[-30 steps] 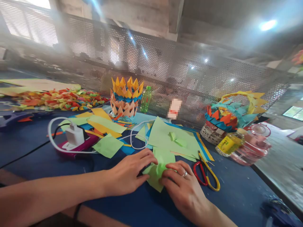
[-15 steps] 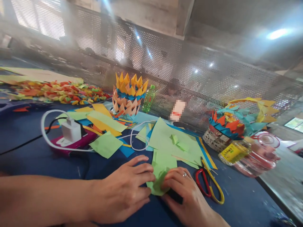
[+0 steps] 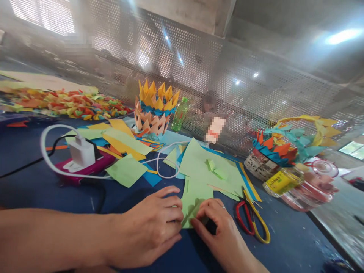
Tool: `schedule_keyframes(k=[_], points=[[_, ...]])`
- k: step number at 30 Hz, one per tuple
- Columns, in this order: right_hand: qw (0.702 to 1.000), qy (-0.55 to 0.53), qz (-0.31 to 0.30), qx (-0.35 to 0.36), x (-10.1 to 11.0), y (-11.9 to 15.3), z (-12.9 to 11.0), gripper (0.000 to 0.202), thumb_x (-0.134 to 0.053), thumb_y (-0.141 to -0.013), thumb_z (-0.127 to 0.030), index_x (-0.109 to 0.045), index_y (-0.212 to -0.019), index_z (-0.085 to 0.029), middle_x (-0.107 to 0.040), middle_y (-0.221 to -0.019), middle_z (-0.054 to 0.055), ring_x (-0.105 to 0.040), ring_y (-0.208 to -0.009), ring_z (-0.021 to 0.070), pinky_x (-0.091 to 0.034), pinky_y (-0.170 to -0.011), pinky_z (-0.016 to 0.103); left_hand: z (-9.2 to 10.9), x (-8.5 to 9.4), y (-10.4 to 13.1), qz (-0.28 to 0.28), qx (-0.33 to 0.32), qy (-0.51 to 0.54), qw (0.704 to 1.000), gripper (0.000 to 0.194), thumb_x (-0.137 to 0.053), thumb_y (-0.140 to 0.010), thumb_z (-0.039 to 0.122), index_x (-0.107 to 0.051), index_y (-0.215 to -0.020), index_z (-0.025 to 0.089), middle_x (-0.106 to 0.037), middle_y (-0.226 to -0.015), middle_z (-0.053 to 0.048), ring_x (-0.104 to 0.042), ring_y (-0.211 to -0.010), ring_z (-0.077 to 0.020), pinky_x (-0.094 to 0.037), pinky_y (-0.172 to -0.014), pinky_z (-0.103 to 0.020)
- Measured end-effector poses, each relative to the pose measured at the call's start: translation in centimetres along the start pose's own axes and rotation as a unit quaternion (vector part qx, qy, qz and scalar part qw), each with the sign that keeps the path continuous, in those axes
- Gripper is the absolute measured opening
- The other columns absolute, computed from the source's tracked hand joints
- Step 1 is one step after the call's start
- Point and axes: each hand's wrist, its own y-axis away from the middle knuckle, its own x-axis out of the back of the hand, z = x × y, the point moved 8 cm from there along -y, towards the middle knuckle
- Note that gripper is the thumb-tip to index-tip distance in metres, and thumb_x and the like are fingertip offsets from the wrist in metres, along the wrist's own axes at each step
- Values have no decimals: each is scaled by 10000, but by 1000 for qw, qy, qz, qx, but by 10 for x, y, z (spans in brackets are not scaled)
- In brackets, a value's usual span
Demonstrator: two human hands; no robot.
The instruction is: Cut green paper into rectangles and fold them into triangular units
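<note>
A light green paper sheet (image 3: 196, 193) lies on the blue table, its near edge between my two hands. My left hand (image 3: 156, 223) is closed at its left edge, fingers curved and fingertips on the paper. At the near right corner, my right hand (image 3: 217, 223) pinches the sheet between thumb and fingers, where a fold or crease shows. My right fingertips hide part of that corner. To the right of this hand lie scissors (image 3: 251, 220) with one red and one yellow handle. Behind the sheet is a larger green paper (image 3: 196, 159) with small folded green pieces (image 3: 217, 170) on it.
At left, a white charger (image 3: 82, 151) sits in a purple power strip (image 3: 62, 167), its white cable looping over the papers. Behind stand a folded-paper basket (image 3: 152, 121) and a green bottle (image 3: 179, 115). A yellow-labelled bottle (image 3: 281, 182) and paper-trimmed basket (image 3: 261, 163) are at right.
My right thumb and fingers have shifted slightly at the sheet's near edge, which now looks straighter and lies a little farther up. My left hand has barely moved. The view has tilted slightly.
</note>
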Motion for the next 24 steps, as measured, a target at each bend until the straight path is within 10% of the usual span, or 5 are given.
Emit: schedule_keyframes(k=[24], points=[[999, 16, 30, -9, 1, -2, -3, 236, -658, -801, -56, -516, -683, -201, -581, -749, -6, -527, -785, 185, -403, -705, 302, 0, -5, -3, -25, 19, -8, 999, 159, -619, -921, 254, -663, -1070, 223, -654, -922, -23, -611, -888, -197, -380, -1048, -379]])
